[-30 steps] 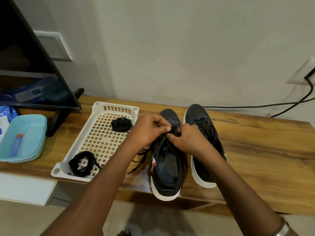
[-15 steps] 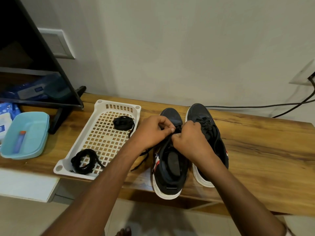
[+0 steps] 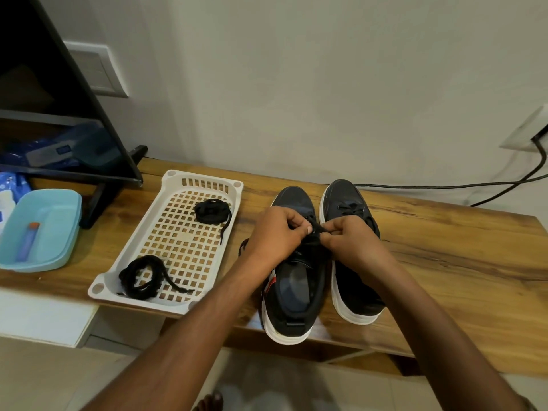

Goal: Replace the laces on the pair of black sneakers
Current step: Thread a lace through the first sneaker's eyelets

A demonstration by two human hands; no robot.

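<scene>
Sneakers sitting side by side on the wooden bench, toes pointing to 12 o'clock, heels at the near edge. Left sneaker is taking the work; right sneaker is standing just beside it at 3 o'clock, its own lace threaded and showing across the upper.

Both hands are meeting over the left sneaker's eyelets. Left hand is pinching a black lace between thumb and fingertips. Right hand is pinching the same lace from the other side, knuckles nearly touching the left. Hands and forearms are covering most of the lacing, so which eyelet is in play cannot be told. A loose stretch of lace is peeking out at 9 o'clock of the left wrist.

White perforated tray is lying at 9 o'clock of the sneakers, near but apart. Inside it: one coiled black lace bundle at the far end, another looser lace bundle at the near end.

Further toward 9 o'clock, a light blue tub is holding a small tube with an orange cap. A black monitor stand is standing behind it.

At 2 o'clock, a black cable is running along the bench's back edge and up to a wall socket.
</scene>
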